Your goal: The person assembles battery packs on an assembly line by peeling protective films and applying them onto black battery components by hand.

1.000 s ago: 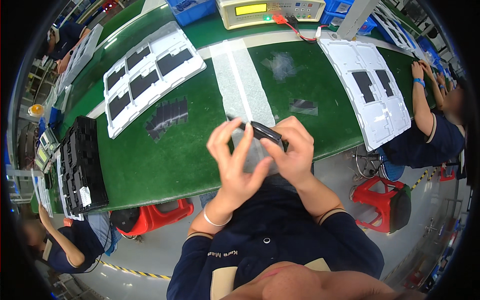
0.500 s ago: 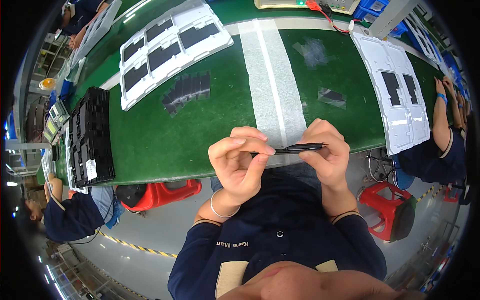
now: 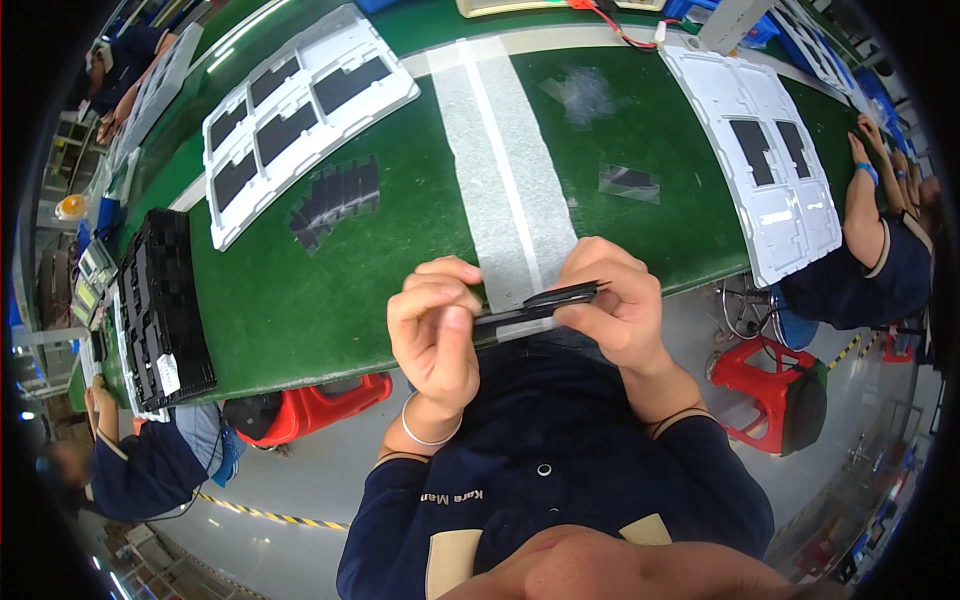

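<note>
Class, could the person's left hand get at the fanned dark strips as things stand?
Probably, once the left hand lets go of the thin black piece it holds; only green tabletop shows between that hand and the dark strips.

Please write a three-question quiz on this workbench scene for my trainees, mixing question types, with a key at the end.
1. True or false: the right hand pinches a thin, flat black item between thumb and fingers.
2. Which lies on the green bench, between the white moulded tray on the left and the white moulded tray on the right?
A) a red plastic stool
B) a long white paper-like strip
C) a stack of black trays
3. Fill in the number: the white moulded tray on the right carries ___ dark panels.

Key: 1 true; 2 B; 3 two.
</note>
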Available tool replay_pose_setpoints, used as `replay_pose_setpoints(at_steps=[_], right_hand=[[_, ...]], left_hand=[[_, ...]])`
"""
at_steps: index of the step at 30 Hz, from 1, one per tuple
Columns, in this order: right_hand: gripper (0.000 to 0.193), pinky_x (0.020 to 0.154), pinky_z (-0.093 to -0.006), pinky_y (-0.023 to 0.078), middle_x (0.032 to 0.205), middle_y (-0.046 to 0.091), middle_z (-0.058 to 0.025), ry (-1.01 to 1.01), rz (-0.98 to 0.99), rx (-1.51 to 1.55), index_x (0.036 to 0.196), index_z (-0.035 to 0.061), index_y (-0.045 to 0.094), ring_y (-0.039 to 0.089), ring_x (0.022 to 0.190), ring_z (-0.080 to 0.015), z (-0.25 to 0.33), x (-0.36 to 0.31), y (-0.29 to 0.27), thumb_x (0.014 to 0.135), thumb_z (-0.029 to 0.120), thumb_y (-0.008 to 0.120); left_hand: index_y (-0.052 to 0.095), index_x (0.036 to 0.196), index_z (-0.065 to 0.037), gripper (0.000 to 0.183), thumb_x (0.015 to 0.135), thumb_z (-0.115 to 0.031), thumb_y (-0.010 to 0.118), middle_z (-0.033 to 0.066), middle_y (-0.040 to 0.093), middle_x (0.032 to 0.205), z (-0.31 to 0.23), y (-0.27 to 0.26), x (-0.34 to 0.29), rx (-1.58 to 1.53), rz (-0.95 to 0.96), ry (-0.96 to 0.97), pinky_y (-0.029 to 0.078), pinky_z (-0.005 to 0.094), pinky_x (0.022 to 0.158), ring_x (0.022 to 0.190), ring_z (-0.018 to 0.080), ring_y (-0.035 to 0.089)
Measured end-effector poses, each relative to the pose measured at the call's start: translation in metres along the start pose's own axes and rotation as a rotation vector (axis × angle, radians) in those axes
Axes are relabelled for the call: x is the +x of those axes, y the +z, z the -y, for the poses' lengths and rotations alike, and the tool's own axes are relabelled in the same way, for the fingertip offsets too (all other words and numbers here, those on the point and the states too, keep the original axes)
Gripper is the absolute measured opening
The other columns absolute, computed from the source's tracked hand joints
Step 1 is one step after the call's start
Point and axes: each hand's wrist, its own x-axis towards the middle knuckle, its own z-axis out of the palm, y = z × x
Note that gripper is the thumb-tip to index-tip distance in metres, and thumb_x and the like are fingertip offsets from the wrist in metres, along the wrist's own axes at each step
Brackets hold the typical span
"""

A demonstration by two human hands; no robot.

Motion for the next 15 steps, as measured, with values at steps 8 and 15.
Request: replay_pose_setpoints(at_steps=[8,15], right_hand=[[0.016,0.062,-0.0231,0.040,0.072,0.053,-0.0026,0.215,-0.082,0.255,0.080,-0.0006,0.053,0.051,0.066,-0.0100,-0.006,-0.001,0.012,0.071,0.002,0.067],[0.015,0.066,-0.0221,0.040,0.082,0.053,-0.0046,0.163,-0.159,0.383,0.087,-0.0001,0.056,0.049,0.072,-0.0096,-0.004,0.007,0.000,0.073,-0.001,0.063]], left_hand=[[0.032,0.120,0.001,0.051,0.075,0.004,0.055,0.0210,0.055,0.104,-0.002,0.003,-0.013,-0.232,0.080,-0.358,0.041,0.0329,0.085,0.094,0.0225,0.054],[0.032,0.117,-0.001,0.052,0.073,0.010,0.055,0.0176,0.060,0.094,-0.001,-0.001,-0.013,-0.237,-0.015,-0.482,0.044,0.0244,0.073,0.080,0.0152,0.056]])
